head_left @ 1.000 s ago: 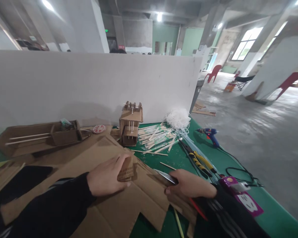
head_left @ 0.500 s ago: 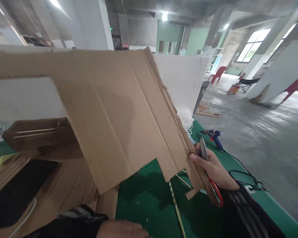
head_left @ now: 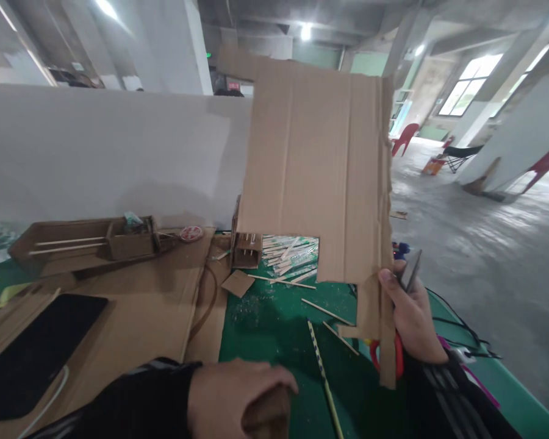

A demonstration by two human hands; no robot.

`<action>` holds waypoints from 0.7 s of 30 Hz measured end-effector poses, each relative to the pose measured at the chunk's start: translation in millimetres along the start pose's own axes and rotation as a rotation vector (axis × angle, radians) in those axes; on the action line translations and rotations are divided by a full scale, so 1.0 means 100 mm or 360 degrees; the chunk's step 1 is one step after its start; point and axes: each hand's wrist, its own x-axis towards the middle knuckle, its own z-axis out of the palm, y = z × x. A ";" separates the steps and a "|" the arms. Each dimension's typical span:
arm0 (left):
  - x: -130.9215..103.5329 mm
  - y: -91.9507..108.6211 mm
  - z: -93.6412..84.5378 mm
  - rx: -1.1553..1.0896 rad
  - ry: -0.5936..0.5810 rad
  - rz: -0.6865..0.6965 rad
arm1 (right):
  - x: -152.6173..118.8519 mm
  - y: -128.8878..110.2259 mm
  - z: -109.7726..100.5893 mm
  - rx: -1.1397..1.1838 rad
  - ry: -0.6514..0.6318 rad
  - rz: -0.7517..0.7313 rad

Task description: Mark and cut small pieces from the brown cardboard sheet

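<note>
My right hand (head_left: 414,314) is closed on the narrow lower strip of a large cut cardboard sheet (head_left: 313,164), which stands upright in the air. The same hand holds scissors (head_left: 410,272); their metal blades point up past the thumb and the red handles show below, partly behind the cardboard. My left hand (head_left: 238,393) is curled above the green tabletop at the bottom of the view. Something brown shows inside its curl, too shadowed to name. A patterned yellowish stick (head_left: 322,372) lies between the hands.
A black tablet-like slab (head_left: 41,353) with a white cable lies on cardboard at left. Behind are a long cardboard box (head_left: 68,241), a tape roll (head_left: 191,234) and a pile of thin sticks (head_left: 288,253). A white partition (head_left: 119,146) stands behind; black cords (head_left: 457,329) run right.
The cardboard sheet has swung upright and moved right, uncovering the box, tape roll and stick pile. My left hand has risen slightly and curled from lying flat.
</note>
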 end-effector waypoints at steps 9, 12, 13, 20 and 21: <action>0.21 -0.81 -0.53 0.0646 0.1054 -0.0715 | -0.08 -0.10 -0.05 0.0147 -0.0235 0.0292; 0.34 -0.92 -0.47 0.0671 0.1027 -0.0784 | -0.10 -0.12 -0.05 0.0222 -0.0338 0.0329; 0.38 -0.93 -0.44 0.0676 0.1010 -0.0796 | -0.11 -0.13 -0.05 0.0233 -0.0363 0.0331; 0.49 -0.91 -0.36 0.0730 0.1049 -0.0715 | -0.12 -0.08 -0.04 0.0157 -0.0433 0.0385; 0.49 -0.89 -0.36 0.0729 0.1083 -0.0689 | -0.12 -0.07 -0.05 0.0140 -0.0431 0.0399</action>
